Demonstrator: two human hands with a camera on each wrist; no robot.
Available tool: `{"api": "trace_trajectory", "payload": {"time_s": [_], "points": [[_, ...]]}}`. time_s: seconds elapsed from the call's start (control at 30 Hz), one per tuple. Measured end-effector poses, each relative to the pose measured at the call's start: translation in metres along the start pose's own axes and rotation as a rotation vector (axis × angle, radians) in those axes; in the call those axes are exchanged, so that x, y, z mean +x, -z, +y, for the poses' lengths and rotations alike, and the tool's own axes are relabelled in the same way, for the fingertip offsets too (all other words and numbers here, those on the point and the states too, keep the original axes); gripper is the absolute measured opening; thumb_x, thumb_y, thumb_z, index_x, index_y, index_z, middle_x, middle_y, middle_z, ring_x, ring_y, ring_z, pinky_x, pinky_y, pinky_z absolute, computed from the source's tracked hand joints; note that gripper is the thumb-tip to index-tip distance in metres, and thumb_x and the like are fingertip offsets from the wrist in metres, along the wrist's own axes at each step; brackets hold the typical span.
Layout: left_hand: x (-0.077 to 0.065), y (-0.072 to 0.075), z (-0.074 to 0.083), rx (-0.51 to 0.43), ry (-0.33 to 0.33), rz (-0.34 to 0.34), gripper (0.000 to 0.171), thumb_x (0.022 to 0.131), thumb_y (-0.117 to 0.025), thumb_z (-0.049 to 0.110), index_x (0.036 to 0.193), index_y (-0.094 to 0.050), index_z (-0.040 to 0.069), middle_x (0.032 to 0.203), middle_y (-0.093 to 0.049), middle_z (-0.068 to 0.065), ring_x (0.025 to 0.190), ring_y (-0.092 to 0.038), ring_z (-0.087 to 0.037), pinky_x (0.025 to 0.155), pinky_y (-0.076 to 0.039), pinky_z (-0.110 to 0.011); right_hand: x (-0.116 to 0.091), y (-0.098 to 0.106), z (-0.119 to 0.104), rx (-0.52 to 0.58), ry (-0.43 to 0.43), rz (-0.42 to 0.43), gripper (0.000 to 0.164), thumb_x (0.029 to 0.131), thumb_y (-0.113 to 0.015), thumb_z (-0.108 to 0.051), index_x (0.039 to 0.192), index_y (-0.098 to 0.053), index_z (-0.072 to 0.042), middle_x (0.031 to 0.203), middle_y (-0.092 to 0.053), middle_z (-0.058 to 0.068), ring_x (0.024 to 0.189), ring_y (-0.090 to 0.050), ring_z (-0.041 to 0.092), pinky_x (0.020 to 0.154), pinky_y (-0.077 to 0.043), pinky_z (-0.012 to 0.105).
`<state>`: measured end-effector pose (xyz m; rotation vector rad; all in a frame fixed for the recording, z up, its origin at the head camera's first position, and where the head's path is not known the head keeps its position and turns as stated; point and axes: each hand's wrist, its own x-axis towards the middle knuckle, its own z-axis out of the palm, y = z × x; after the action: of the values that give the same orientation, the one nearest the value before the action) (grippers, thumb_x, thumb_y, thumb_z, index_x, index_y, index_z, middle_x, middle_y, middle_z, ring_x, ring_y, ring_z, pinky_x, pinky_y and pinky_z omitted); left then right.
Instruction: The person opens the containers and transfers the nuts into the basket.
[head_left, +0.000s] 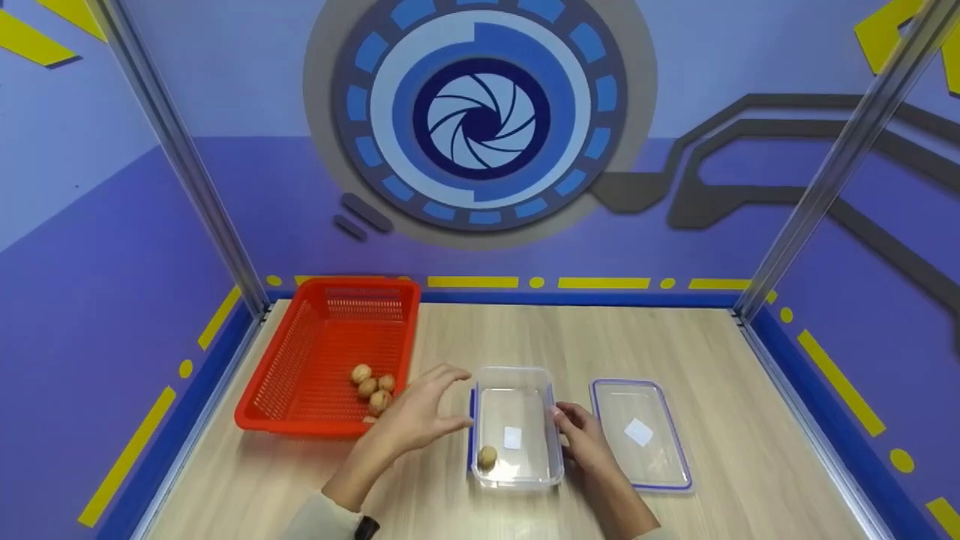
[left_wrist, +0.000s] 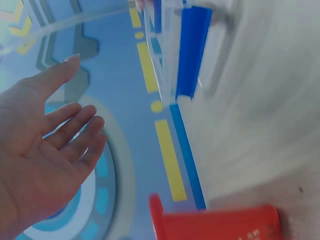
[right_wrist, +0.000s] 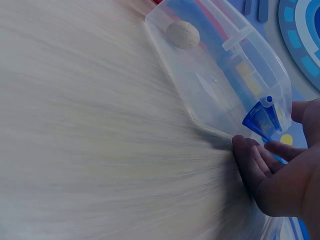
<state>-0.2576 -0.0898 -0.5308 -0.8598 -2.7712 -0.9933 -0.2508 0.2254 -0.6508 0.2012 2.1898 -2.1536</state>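
Note:
A clear plastic food container [head_left: 517, 375] with blue side clips stands on the table, one walnut [head_left: 487, 457] in its near left corner. My right hand [head_left: 587, 442] holds the container's right side, thumb at the rim and fingers low by the blue clip [right_wrist: 262, 120]. To the left of the container, my left hand [head_left: 420, 412] is empty, thumb and fingers spread apart; the left wrist view shows its bare palm [left_wrist: 45, 150]. Several walnuts [head_left: 367, 388] lie in the red basket [head_left: 281, 367], partly hidden behind the left hand.
The container's lid [head_left: 660, 457], clear with a blue-purple edge, lies flat to the right of the right hand. A patterned wall [head_left: 585, 255] closes off the back of the table [head_left: 637, 337], and metal posts [head_left: 817, 187] stand at the rear corners.

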Motion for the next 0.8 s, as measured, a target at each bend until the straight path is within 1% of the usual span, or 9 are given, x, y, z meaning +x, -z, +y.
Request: {"api": "trace_trajectory", "payload": {"time_s": [0.13, 0.27, 0.37, 0.47, 0.57, 0.8], "points": [[0.004, -0.011, 0.004, 0.023, 0.004, -0.044, 0.067, 0.089, -0.087, 0.035, 0.147, -0.059, 0.015, 0.148, -0.059, 0.000, 0.135, -0.056, -0.022, 0.115, -0.047, -0.045, 0.000, 0.000, 0.001, 0.004, -0.004, 0.001, 0.051, 0.109, -0.062, -0.029, 0.143, -0.054, 0.008, 0.132, -0.061, 0.025, 0.117, -0.064, 0.034, 0.094, -0.060, 0.050], [0.007, -0.023, 0.004, 0.052, -0.016, -0.069, 0.072, 0.088, -0.089, 0.036, 0.148, -0.058, 0.013, 0.149, -0.058, -0.003, 0.137, -0.055, -0.024, 0.117, -0.045, -0.045, 0.001, 0.001, 0.002, -0.009, -0.004, 0.000, 0.051, 0.109, -0.062, -0.030, 0.142, -0.054, 0.008, 0.131, -0.062, 0.025, 0.117, -0.064, 0.034, 0.094, -0.060, 0.051], [0.009, -0.031, 0.003, 0.068, -0.037, -0.088, 0.073, 0.087, -0.089, 0.037, 0.147, -0.058, 0.011, 0.147, -0.059, -0.003, 0.136, -0.056, -0.023, 0.115, -0.046, -0.043, 0.002, 0.000, 0.003, -0.009, -0.004, -0.001, 0.052, 0.110, -0.061, -0.031, 0.142, -0.053, 0.009, 0.133, -0.061, 0.026, 0.119, -0.063, 0.035, 0.096, -0.059, 0.053], [0.010, -0.038, 0.002, 0.076, -0.043, -0.108, 0.072, 0.086, -0.089, 0.036, 0.146, -0.059, 0.010, 0.145, -0.061, -0.003, 0.134, -0.058, -0.023, 0.114, -0.047, -0.043, 0.001, -0.001, 0.003, -0.003, -0.011, -0.007, 0.053, 0.110, -0.060, -0.031, 0.143, -0.052, 0.009, 0.135, -0.060, 0.027, 0.122, -0.062, 0.038, 0.098, -0.058, 0.055], [0.012, -0.043, 0.000, 0.088, -0.054, -0.136, 0.070, 0.086, -0.090, 0.034, 0.145, -0.060, 0.010, 0.143, -0.062, -0.003, 0.133, -0.059, -0.023, 0.112, -0.049, -0.041, 0.000, -0.002, 0.003, -0.002, -0.020, -0.008, 0.053, 0.110, -0.060, -0.031, 0.144, -0.051, 0.009, 0.136, -0.060, 0.028, 0.123, -0.062, 0.039, 0.098, -0.057, 0.056], [0.021, -0.052, -0.005, 0.188, -0.074, -0.218, 0.068, 0.085, -0.091, 0.036, 0.142, -0.062, 0.012, 0.142, -0.062, -0.004, 0.133, -0.058, -0.022, 0.112, -0.049, -0.039, 0.002, 0.000, 0.002, -0.018, -0.015, 0.004, 0.052, 0.109, -0.062, -0.033, 0.142, -0.055, 0.007, 0.134, -0.062, 0.025, 0.120, -0.063, 0.036, 0.098, -0.058, 0.052]]}}
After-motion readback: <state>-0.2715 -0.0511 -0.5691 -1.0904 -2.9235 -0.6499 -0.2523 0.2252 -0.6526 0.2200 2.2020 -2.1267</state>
